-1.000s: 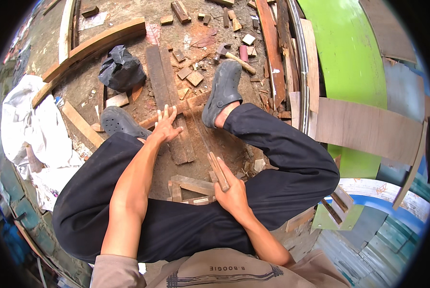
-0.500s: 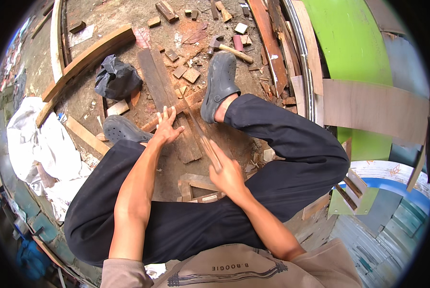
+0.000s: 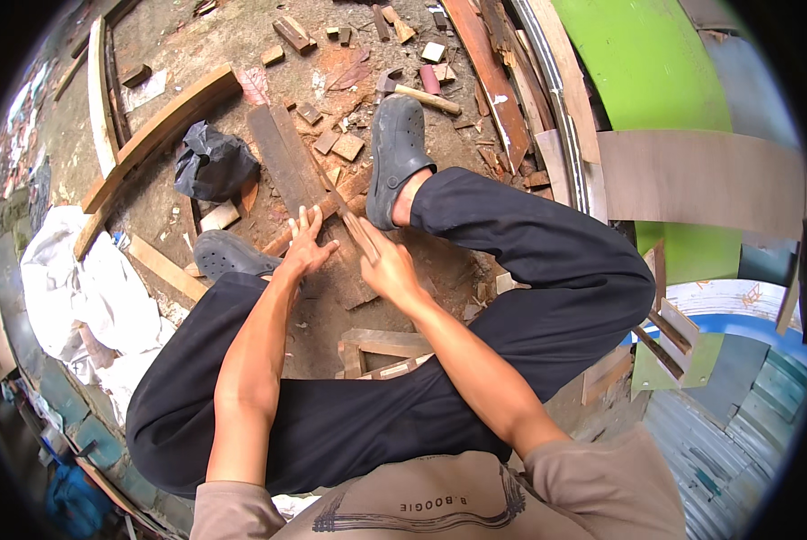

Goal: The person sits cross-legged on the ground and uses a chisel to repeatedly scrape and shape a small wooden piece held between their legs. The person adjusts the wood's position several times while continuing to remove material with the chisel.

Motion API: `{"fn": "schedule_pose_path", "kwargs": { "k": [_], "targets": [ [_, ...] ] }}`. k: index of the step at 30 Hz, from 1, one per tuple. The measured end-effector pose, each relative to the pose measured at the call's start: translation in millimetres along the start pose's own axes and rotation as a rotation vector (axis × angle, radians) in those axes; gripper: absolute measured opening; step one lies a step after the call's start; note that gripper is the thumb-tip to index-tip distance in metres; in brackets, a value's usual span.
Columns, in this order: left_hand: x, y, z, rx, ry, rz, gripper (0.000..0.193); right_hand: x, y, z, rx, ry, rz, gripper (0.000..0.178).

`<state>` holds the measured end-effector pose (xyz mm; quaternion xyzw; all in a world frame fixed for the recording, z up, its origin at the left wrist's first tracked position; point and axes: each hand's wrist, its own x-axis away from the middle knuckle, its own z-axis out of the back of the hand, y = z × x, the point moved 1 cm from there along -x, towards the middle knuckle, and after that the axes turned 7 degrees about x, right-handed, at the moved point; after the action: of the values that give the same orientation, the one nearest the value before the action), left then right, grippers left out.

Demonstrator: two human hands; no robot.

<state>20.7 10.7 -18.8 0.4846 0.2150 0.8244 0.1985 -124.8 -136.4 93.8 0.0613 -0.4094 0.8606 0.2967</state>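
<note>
My right hand point(image 3: 388, 270) is closed round the wooden handle of a handsaw point(image 3: 361, 236). Its thin blade, seen nearly edge-on, points away from me across a reddish-brown wooden strip point(image 3: 354, 186). That strip lies slantwise over a wider dark board point(image 3: 282, 157) on the ground. With fingers spread, my left hand point(image 3: 306, 247) presses on the strip just left of the saw. The strip's ends lie close to my two grey clogs: the right clog point(image 3: 398, 162) at its far end, the left clog point(image 3: 232, 255) at its near end.
A hammer point(image 3: 426, 97) lies beyond my right foot, among several wood offcuts point(image 3: 349, 147). A black plastic bag point(image 3: 212, 162) and a long curved beam point(image 3: 160, 126) are at the left, near a white sack point(image 3: 79, 288). Green sheeting point(image 3: 642, 67) stands at the right.
My right hand has pushed the saw forward and slightly left, so its handle is now close to the strip. My left hand stays pressed on the strip.
</note>
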Motion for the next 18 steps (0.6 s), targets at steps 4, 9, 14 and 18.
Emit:
{"fn": "schedule_pose_path", "kwargs": {
  "k": [4, 9, 14, 18],
  "targets": [
    [1.8, -11.0, -1.6, 0.046, 0.004, 0.005, 0.104, -5.8, -23.9, 9.8, -0.003, -0.105, -0.124, 0.069],
    [0.0, -13.3, -9.0, 0.077, 0.024, 0.042, 0.105, 117.3, -32.9, 69.7, 0.027, -0.133, -0.08, 0.078],
    [7.8, -16.6, -7.9, 0.074, 0.042, 0.077, 0.105, 99.8, -35.7, 60.1, 0.009, -0.092, -0.033, 0.074],
    [-4.7, 9.8, -10.3, -0.002, 0.015, 0.058, 0.106, 17.6, 11.1, 6.1, -0.013, 0.012, -0.006, 0.071]
  ]
}}
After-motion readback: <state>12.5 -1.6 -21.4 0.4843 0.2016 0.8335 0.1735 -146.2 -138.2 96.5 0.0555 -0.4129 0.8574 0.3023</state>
